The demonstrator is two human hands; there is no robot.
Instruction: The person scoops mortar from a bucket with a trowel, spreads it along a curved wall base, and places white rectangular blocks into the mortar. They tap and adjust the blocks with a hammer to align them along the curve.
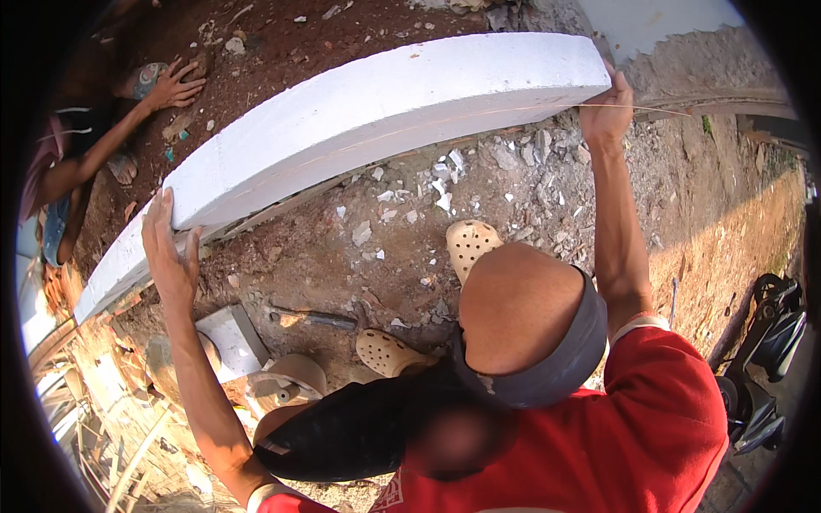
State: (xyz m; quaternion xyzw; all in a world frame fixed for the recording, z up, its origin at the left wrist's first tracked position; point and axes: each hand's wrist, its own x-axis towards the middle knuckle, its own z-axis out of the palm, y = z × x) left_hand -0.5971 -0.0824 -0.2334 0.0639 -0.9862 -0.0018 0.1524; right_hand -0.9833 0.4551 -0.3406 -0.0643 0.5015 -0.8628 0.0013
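Note:
A long row of white block (385, 90) spans the upper part of the head view, bent by the lens; whether it is one piece or several I cannot tell. Near its left part, my left hand (174, 256) grips it, fingers over the top edge and thumb on the near side. At the far right end, my right hand (608, 109) wraps round the block's corner, its fingertips partly hidden. A thin string (646, 109) runs along the near face and out past the right end.
White chips (444, 198) litter the dirt. Between my left arm and beige clogs (385, 352) lie a hammer-like tool (316, 319), a white block piece (229, 342) and a round container (295, 376). Another person's hand (174, 85) rests on soil beyond the block. Black machinery (761, 342) stands right.

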